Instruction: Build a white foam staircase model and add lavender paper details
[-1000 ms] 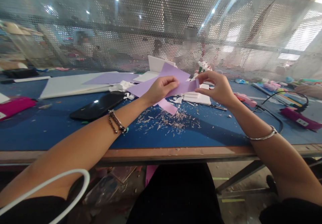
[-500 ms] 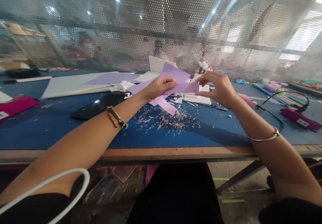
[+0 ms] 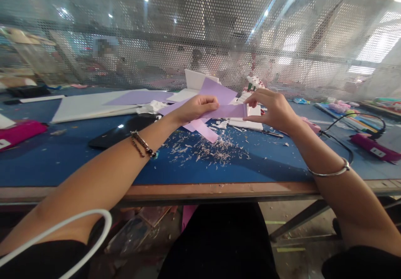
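A strip of purple paper [image 3: 230, 111] stretches between my two hands above the table. My left hand [image 3: 200, 107] is closed, thumb and fingers pinching the strip's left part. At the right end, where the paper looks folded or rolled over, my right hand [image 3: 271, 107] has it between thumb and fingers. Below my left hand hangs or lies a pale pink-purple strip [image 3: 205, 130]; which one I cannot tell. Behind the hands a larger purple sheet [image 3: 217, 90] leans near white boards [image 3: 200, 78]. Paper shreds [image 3: 219, 149] are scattered underneath on the blue table [image 3: 119, 168].
A black flat object [image 3: 125, 133] lies left of the shreds, near white sheets [image 3: 90, 107]. Magenta pouches [image 3: 23, 133] sit at both sides. A pen [image 3: 271, 133], a black cable [image 3: 341, 143] and pink items are on the right. A perforated metal screen [image 3: 156, 49] stands behind.
The purple strip has tilted a little and shows narrower between my hands. Both hands keep nearly the same place and grip.
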### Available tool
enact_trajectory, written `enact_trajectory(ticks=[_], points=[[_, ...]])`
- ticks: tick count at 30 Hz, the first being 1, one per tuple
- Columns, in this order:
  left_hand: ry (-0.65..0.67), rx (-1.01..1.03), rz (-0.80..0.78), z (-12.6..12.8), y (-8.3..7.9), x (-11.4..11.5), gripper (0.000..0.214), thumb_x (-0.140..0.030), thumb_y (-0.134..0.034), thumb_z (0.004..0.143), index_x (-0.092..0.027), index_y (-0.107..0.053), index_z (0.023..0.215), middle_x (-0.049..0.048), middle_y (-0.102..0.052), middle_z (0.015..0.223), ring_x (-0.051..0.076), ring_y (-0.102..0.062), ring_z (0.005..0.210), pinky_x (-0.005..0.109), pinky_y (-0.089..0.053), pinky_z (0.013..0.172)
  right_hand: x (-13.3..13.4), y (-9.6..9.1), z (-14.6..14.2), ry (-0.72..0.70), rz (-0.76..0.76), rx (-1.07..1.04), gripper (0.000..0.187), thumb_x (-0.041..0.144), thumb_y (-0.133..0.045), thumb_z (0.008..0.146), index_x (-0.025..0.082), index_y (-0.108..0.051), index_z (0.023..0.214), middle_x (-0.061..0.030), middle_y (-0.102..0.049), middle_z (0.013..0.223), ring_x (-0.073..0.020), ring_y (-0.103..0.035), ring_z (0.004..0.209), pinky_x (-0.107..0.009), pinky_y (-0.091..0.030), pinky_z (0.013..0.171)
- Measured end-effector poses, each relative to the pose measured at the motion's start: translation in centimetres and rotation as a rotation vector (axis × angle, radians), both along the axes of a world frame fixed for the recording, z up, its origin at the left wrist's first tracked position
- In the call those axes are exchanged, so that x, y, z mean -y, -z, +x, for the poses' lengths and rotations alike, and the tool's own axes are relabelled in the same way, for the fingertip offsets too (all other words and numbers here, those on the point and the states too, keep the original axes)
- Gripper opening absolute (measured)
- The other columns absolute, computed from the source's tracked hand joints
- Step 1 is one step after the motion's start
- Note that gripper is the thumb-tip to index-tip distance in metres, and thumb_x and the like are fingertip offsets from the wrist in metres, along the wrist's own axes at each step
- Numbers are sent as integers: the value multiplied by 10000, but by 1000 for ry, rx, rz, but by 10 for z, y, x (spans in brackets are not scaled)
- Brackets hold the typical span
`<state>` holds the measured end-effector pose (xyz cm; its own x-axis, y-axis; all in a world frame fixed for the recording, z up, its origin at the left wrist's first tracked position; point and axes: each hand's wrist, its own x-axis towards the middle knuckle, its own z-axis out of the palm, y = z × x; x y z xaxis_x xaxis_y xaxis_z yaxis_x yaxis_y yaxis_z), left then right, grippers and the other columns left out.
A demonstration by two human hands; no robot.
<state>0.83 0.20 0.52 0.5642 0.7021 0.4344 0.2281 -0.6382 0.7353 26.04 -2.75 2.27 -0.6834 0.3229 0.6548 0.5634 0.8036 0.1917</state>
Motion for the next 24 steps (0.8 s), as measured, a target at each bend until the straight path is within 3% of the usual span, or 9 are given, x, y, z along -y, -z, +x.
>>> enact_trajectory(ticks=[6, 9, 11, 14, 17, 20, 24], points=[[25, 51, -69, -2, 2, 2, 260, -352, -570, 769, -161, -448, 643, -58, -349, 552, 32, -308, 434, 158, -252, 404, 0, 1, 0, 69, 26, 51, 329, 447, -599, 770, 165, -594, 939, -56, -586, 846, -156, -516, 754, -289, -400, 671], [63, 123, -119, 4, 5, 8, 249, -367, -571, 782, -164, -472, 678, -53, -397, 561, 38, -372, 443, 153, -303, 418, -1, 5, -4, 104, 26, 51, 319, 445, -594, 772, 165, -591, 924, -52, -588, 850, -156, -521, 760, -282, -396, 660], [98, 150, -71, 11, 7, 15, 244, -398, -532, 819, -166, -526, 743, -29, -477, 622, 59, -460, 507, 162, -360, 458, -2, 9, -8, 91, -6, 29, 300, 433, -599, 766, 169, -588, 909, -42, -589, 844, -149, -524, 752, -274, -394, 652], [180, 74, 189, 22, 7, 26, 328, -441, -418, 880, -175, -602, 936, 61, -595, 927, 147, -580, 827, 254, -475, 686, -3, 13, -13, 7, -30, -25, 213, 346, -587, 773, 161, -581, 879, -38, -597, 817, -137, -526, 732, -263, -395, 650], [153, -119, 590, 29, 9, 31, 323, -376, -424, 882, -155, -614, 1023, 110, -556, 1161, 213, -507, 1072, 343, -406, 921, -3, 15, -16, -71, -46, -97, 178, 281, -604, 739, 154, -584, 862, -36, -617, 817, -132, -545, 739, -257, -402, 671], [47, -257, 883, 30, 13, 29, 280, -270, -440, 852, -144, -602, 1042, 112, -557, 1189, 217, -515, 1038, 361, -395, 923, -2, 16, -19, -110, -91, -146, 251, 303, -660, 678, 155, -590, 868, -33, -630, 831, -139, -563, 764, -263, -411, 699], [-41, -357, 1123, 30, 18, 24, 306, -218, -526, 766, -134, -570, 1058, 125, -533, 1220, 221, -526, 979, 361, -422, 871, 3, 16, -23, -141, -145, -200, 232, 319, -654, 672, 159, -574, 820, -29, -615, 785, -139, -553, 736, -265, -411, 671]])
